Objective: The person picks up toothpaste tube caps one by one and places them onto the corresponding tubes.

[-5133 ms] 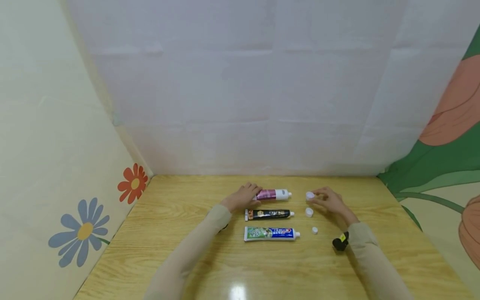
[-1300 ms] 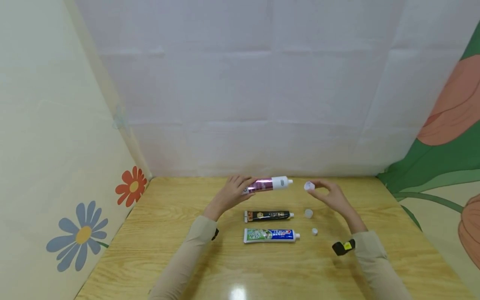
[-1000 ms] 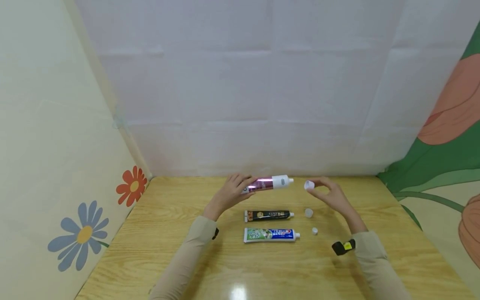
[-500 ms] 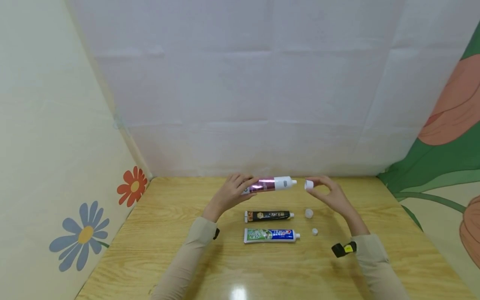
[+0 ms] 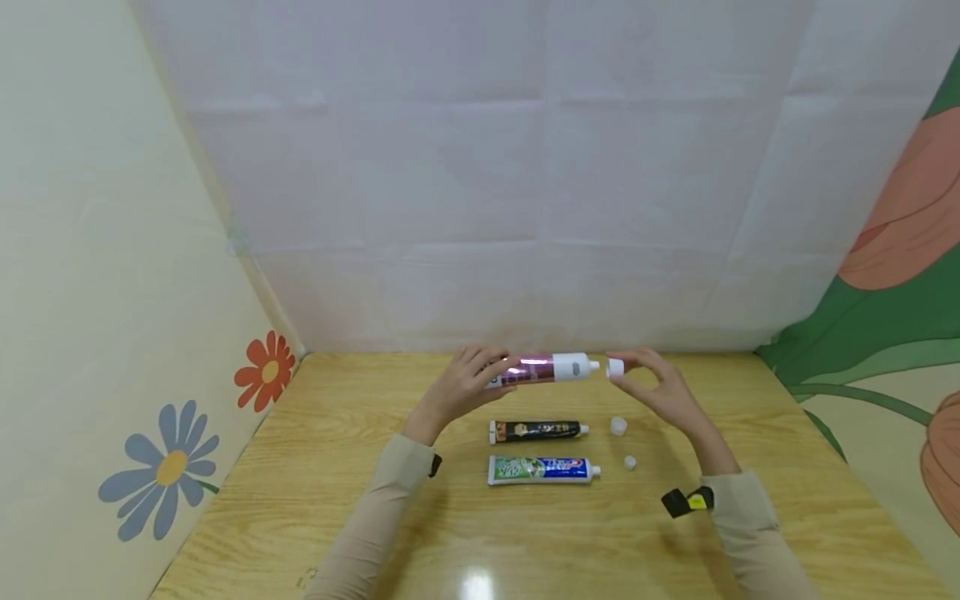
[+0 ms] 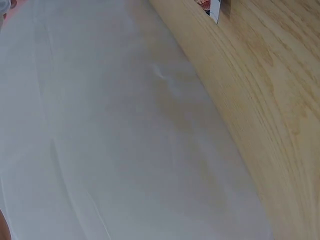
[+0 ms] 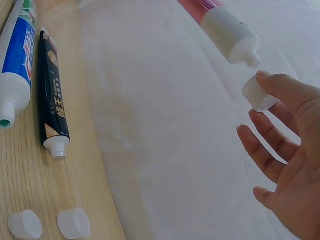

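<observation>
My left hand [image 5: 459, 385] grips the tail half of a pink and white toothpaste tube [image 5: 542, 368], raised above the table with its bare nozzle pointing right. Thumb and forefinger of my right hand [image 5: 663, 392] pinch a white screw cap [image 5: 615, 367], its mouth turned toward that nozzle. A small gap separates cap and nozzle, also plain in the right wrist view, where the cap [image 7: 260, 93] sits just below the tube's tip [image 7: 252, 59]. The left wrist view shows only a sliver of hand at its edge.
On the wooden table [image 5: 525, 533] lie a black toothpaste tube [image 5: 538, 431] and a green and blue one [image 5: 540, 470], both uncapped, nozzles rightward. Two white caps, a larger one [image 5: 618, 426] and a smaller one [image 5: 630, 462], stand to their right. A white sheet [image 5: 480, 208] hangs behind.
Both hands have lifted the pink tube and its cap off the table. Lately the tube has shifted right and the cap has turned to face the nozzle, narrowing the gap.
</observation>
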The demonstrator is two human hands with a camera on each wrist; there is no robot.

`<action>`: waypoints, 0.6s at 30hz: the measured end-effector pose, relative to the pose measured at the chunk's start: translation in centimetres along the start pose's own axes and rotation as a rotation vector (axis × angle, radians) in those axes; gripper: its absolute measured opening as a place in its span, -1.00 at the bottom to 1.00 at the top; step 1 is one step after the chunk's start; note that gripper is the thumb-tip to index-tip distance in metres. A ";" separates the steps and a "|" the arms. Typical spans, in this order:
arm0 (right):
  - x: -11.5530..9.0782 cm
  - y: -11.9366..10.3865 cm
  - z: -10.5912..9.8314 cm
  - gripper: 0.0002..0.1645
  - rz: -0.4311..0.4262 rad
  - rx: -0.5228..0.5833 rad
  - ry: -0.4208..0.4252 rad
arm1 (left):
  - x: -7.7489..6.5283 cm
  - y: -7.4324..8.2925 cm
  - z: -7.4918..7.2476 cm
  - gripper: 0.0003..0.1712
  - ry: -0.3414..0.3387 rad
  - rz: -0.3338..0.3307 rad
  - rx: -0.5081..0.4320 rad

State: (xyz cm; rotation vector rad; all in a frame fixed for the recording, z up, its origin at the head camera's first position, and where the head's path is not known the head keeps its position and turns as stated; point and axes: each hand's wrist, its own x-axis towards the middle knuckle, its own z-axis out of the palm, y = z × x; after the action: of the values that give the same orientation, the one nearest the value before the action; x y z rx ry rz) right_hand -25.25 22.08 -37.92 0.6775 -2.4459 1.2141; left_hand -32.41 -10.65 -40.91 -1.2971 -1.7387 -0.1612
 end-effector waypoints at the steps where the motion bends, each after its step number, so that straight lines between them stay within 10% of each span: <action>1: 0.0 0.0 0.0 -0.57 -0.004 0.001 0.001 | 0.0 0.0 0.0 -0.30 0.002 0.002 0.004; 18: -0.2 -0.5 0.0 -0.56 -0.011 0.013 -0.001 | 0.0 0.1 -0.5 -0.43 0.048 0.014 -0.002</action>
State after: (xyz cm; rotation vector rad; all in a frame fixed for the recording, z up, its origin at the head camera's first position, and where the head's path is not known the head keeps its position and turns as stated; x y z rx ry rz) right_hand -24.83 21.86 -37.70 0.6953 -2.4339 1.2266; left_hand -32.02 -10.85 -40.68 -1.2968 -1.6893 -0.1849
